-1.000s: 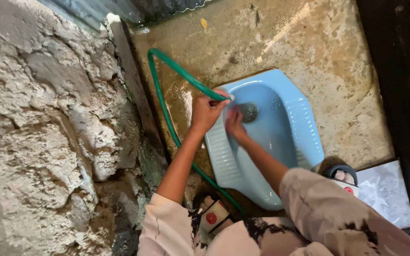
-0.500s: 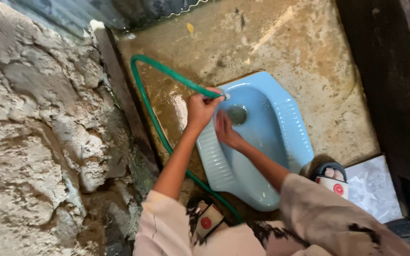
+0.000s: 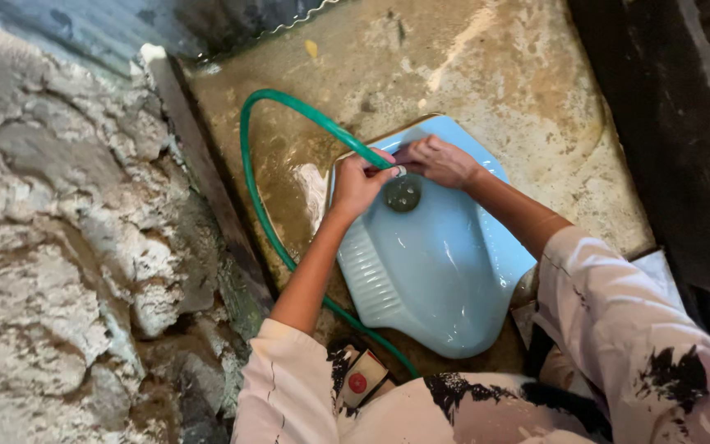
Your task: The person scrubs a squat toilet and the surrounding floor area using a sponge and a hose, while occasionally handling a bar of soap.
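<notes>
Nearest, the person's pale sleeves with black splotches (image 3: 618, 345) and a sandal with a red round patch (image 3: 361, 380) on the foot at the pan's near-left corner. Next out, the light blue ceramic squat toilet pan (image 3: 429, 271), set in the floor, ribbed footrest on its left edge, long axis running from near-right to far-left, dark drain hole (image 3: 403, 194) at the far end. Left hand (image 3: 358, 182) is closed around the end of the thin green rubber hose (image 3: 289, 103), fingers wrapped, nozzle end pointing right toward the drain. Right hand (image 3: 441, 160) sits just beside it over the pan's far rim, fingers curled and pinching at the hose tip; both hands touch at that end, so the hose tip lies between them, just above the drain. Left hand carries the hose. From there the hose arcs away to the far left, loops back along the wet stained concrete floor (image 3: 527, 90) beside the pan. Rough whitish stone wall (image 3: 51, 247) on the left.
</notes>
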